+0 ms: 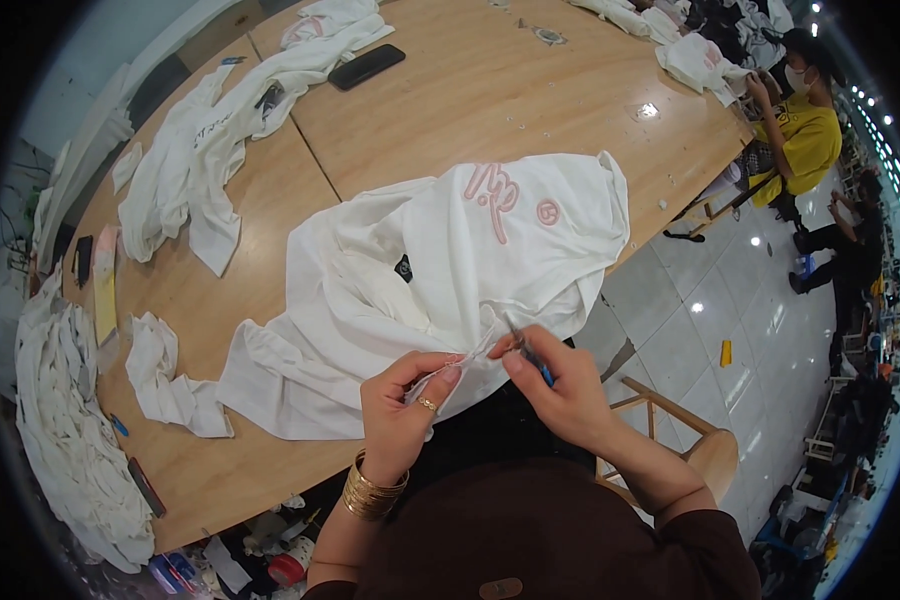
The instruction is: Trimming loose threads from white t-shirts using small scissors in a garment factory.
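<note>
Fabric of the white shirt is pinched by the left hand; small snips (blue-handled) are gripped by the right hand, best kept taut between fingertips.

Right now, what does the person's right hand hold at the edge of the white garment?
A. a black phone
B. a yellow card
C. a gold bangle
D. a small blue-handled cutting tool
D: the right hand pinches a small blue-handled cutting tool against the white garment, while the left hand grips the fabric edge.

Bare table beyond white shirt; phone, garment piles crowd left.
</note>
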{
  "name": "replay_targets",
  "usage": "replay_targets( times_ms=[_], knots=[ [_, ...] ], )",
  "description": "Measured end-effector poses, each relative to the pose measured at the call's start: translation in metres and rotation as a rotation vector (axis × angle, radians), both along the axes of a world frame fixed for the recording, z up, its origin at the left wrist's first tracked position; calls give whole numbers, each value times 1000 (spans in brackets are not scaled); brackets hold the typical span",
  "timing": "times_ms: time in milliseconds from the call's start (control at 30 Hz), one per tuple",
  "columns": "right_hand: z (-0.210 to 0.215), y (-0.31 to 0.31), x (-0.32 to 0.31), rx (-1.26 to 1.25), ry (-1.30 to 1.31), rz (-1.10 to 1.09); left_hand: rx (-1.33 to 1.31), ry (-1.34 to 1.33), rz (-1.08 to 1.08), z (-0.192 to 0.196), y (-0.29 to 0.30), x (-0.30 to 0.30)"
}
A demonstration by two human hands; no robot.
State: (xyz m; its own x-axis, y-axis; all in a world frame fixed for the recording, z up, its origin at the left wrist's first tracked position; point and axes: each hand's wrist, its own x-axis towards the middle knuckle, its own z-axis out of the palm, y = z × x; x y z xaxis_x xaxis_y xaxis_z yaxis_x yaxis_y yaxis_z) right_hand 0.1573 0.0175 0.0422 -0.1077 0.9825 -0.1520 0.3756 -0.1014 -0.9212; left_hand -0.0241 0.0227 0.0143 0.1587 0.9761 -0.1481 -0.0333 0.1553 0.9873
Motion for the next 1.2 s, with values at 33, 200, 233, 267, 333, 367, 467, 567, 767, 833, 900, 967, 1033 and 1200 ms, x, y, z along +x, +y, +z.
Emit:
replay_targets(
  times_ms=[33,200,233,267,333,367,467,567,767,833,900,967,1033,1200],
  knots=[
    [-1,-1,1,0,1,2,-2,0,12,0,0,0],
    [-4,-6,4,-61,-75,241,-3,-8,18,1,0,0],
    [-3,-7,3,-87,-116,263,0,-3,18,1,-1,0],
    [-3,-7,3,-86,-116,262,1,-3,17,1,-1,0],
    [-3,-6,4,-84,-107,254,27,4,17,1,-1,-1],
    [-2,-6,4,-84,-107,253,28,4,16,1,-1,-1],
    [2,-5,5,-124,-138,289,28,20,14,1,-2,-2],
    [4,-6,7,-227,44,254,27,37,8,2,-2,-3],
    [8,-4,7,-271,44,258,14,32,-1,1,-3,-3],
    [9,-4,7,-276,34,261,40,63,-9,2,-3,-3],
    [7,-4,8,-280,33,258,42,77,-12,2,-3,-4],
    [5,-3,8,-286,31,254,44,90,-16,3,-3,-4],
    [4,-2,8,-247,43,253,43,75,-23,3,-2,-3],
    [3,2,5,-266,44,237,29,70,-40,3,-2,-4]
  ],
)
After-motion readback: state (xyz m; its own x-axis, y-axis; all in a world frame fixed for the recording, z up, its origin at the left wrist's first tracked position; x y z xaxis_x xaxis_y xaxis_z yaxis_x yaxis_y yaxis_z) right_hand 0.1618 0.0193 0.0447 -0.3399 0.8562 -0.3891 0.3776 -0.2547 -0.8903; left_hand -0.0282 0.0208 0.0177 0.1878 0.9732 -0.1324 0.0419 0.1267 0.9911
